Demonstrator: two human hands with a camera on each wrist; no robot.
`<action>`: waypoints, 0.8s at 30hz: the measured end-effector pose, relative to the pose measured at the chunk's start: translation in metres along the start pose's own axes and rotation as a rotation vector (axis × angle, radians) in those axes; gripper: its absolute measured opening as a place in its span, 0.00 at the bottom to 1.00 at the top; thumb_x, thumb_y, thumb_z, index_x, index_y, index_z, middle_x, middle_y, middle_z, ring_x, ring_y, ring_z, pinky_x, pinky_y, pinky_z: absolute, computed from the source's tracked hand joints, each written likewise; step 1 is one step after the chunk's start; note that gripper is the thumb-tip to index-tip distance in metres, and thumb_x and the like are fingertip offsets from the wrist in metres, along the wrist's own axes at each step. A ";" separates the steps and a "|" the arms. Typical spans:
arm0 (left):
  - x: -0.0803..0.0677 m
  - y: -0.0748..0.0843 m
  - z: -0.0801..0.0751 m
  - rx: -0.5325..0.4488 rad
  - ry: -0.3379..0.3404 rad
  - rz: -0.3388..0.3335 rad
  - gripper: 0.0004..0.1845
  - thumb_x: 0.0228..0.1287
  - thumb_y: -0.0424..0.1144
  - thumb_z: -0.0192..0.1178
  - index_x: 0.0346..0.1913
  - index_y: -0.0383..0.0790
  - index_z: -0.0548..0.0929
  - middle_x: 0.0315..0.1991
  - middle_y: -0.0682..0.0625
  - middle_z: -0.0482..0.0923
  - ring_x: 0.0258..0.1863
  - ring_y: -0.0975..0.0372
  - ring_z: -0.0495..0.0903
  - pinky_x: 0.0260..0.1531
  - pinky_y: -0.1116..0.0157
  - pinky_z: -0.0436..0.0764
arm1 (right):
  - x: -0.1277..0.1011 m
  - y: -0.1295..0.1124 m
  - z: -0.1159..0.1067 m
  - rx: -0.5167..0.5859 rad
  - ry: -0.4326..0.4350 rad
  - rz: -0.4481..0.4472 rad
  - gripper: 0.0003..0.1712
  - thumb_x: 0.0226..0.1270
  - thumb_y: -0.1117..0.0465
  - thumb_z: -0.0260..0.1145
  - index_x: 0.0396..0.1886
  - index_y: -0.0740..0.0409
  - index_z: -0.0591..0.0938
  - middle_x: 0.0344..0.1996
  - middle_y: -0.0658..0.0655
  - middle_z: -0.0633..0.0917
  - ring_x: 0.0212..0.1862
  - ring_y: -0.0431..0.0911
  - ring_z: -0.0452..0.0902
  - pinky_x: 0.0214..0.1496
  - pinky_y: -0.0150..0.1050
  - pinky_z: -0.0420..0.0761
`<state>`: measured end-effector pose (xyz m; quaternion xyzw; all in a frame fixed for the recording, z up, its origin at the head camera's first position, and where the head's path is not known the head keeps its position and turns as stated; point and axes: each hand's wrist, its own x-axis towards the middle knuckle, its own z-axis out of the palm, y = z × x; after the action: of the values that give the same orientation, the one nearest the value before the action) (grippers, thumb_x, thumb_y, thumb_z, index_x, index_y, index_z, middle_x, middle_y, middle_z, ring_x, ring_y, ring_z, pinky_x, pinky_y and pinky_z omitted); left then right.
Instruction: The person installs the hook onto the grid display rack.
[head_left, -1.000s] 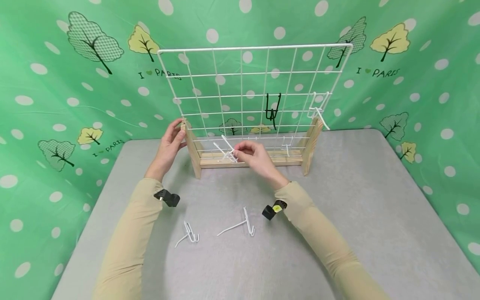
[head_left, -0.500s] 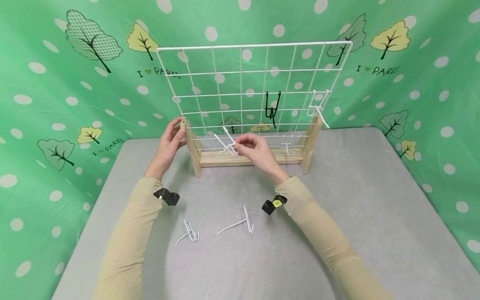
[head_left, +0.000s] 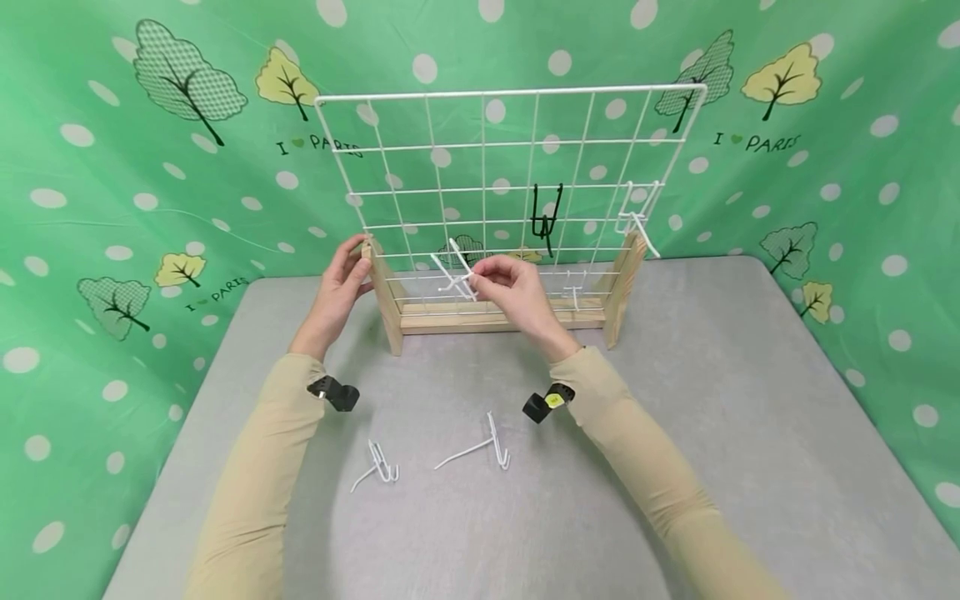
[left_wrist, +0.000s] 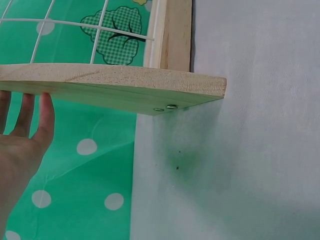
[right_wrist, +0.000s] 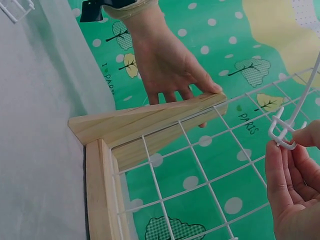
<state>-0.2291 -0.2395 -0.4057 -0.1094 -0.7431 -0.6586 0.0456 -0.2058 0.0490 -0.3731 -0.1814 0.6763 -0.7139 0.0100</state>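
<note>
My left hand [head_left: 337,292] holds the top of the left wooden upright [head_left: 386,304], thumb at its front edge and fingers against its outer face. The upright is part of a wooden stand that carries a white wire grid [head_left: 510,93]. In front of the grid's lower left part, my right hand [head_left: 516,298] pinches a white double-pronged wire hook [head_left: 461,257] between thumb and fingertips. Its prongs point up and to the left in the head view. The right wrist view shows the same hook [right_wrist: 304,95] at the fingertips, apart from the grid wires.
A black hook [head_left: 545,227], a white hook [head_left: 639,223] and a smaller white hook [head_left: 575,292] hang on the grid's right half. Two more white hooks, one shorter [head_left: 382,465] and one longer [head_left: 492,442], lie on the grey table [head_left: 712,375] in front.
My right hand has risen a little with the white hook, staying before the grid's lower left part. The left hand has stayed on the upright.
</note>
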 end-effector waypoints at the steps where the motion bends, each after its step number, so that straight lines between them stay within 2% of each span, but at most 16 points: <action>1: 0.000 0.000 0.000 0.001 -0.001 -0.001 0.25 0.76 0.46 0.48 0.72 0.50 0.61 0.66 0.37 0.63 0.64 0.53 0.63 0.62 0.49 0.69 | 0.001 -0.001 0.000 0.001 0.003 -0.004 0.05 0.65 0.75 0.63 0.38 0.75 0.79 0.35 0.70 0.82 0.38 0.63 0.79 0.39 0.38 0.86; 4: 0.000 0.001 0.000 0.003 0.000 -0.003 0.25 0.76 0.46 0.47 0.72 0.49 0.61 0.66 0.37 0.63 0.65 0.53 0.63 0.62 0.48 0.69 | 0.002 -0.005 0.000 -0.006 0.005 -0.016 0.05 0.64 0.74 0.63 0.38 0.74 0.80 0.33 0.63 0.84 0.36 0.59 0.80 0.39 0.39 0.86; 8: 0.000 0.001 0.000 0.007 0.000 -0.007 0.25 0.77 0.45 0.47 0.72 0.49 0.60 0.66 0.37 0.63 0.65 0.53 0.63 0.62 0.48 0.69 | 0.004 -0.010 -0.001 -0.018 0.002 -0.023 0.05 0.65 0.73 0.63 0.38 0.74 0.80 0.33 0.61 0.84 0.34 0.51 0.81 0.40 0.40 0.86; 13: 0.000 0.002 0.001 0.011 -0.002 -0.011 0.25 0.77 0.45 0.46 0.73 0.49 0.60 0.66 0.38 0.63 0.65 0.53 0.63 0.62 0.48 0.68 | 0.006 -0.014 -0.002 -0.023 0.005 -0.030 0.06 0.66 0.73 0.63 0.39 0.73 0.80 0.34 0.61 0.84 0.38 0.60 0.80 0.40 0.38 0.85; 19: -0.001 0.002 0.001 0.017 0.000 -0.009 0.25 0.77 0.45 0.46 0.73 0.49 0.60 0.66 0.38 0.63 0.65 0.53 0.63 0.62 0.48 0.69 | 0.007 -0.018 -0.001 0.000 0.016 -0.027 0.06 0.65 0.73 0.64 0.40 0.74 0.80 0.37 0.68 0.83 0.36 0.51 0.82 0.41 0.38 0.85; 24: -0.002 0.003 0.001 0.011 0.002 -0.008 0.25 0.77 0.44 0.46 0.73 0.49 0.60 0.66 0.38 0.63 0.64 0.52 0.64 0.62 0.49 0.69 | 0.012 -0.019 -0.001 0.031 0.038 -0.038 0.07 0.65 0.73 0.63 0.41 0.74 0.80 0.37 0.69 0.82 0.38 0.56 0.81 0.42 0.39 0.85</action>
<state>-0.2269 -0.2383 -0.4034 -0.1055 -0.7471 -0.6548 0.0440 -0.2125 0.0483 -0.3520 -0.1802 0.6618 -0.7276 -0.0137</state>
